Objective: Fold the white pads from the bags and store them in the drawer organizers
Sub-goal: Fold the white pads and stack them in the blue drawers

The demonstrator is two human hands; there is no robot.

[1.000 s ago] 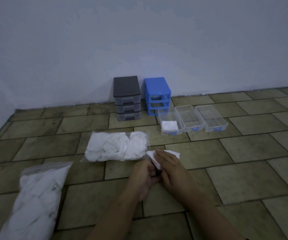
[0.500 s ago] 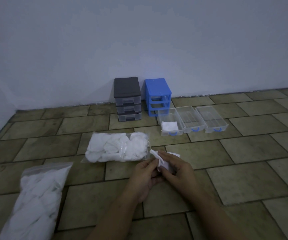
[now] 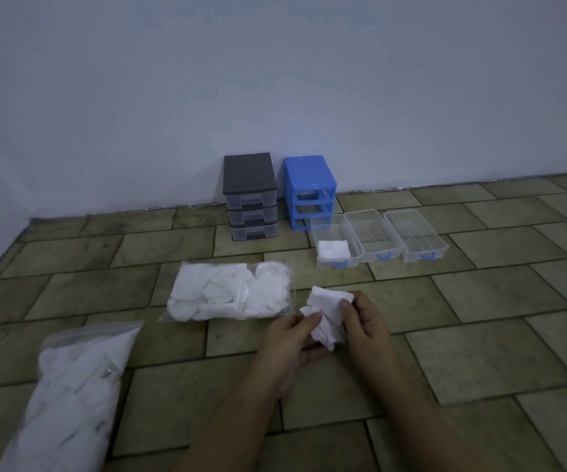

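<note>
A crumpled white pad [image 3: 328, 313] hangs between my two hands above the tiled floor. My left hand [image 3: 290, 338] pinches its left edge and my right hand [image 3: 365, 321] grips its right side. A clear bag of white pads [image 3: 231, 291] lies just left of the hands. A second, fuller bag [image 3: 71, 396] lies at the near left. Three clear drawers with blue handles sit side by side ahead; the left drawer [image 3: 322, 229] holds a folded pad [image 3: 333, 248], the middle drawer [image 3: 377, 236] and right drawer [image 3: 418, 236] hold nothing.
A grey organizer [image 3: 250, 195] with three clear drawers stands against the wall. Beside it the blue organizer frame [image 3: 309, 189] has its drawer slots vacant. The white wall runs behind both. Brown floor tiles stretch to the right of my hands.
The pad has been drawn out from between my hands and spread wider. Both hands have shifted slightly apart, so more of the pad shows than before.
</note>
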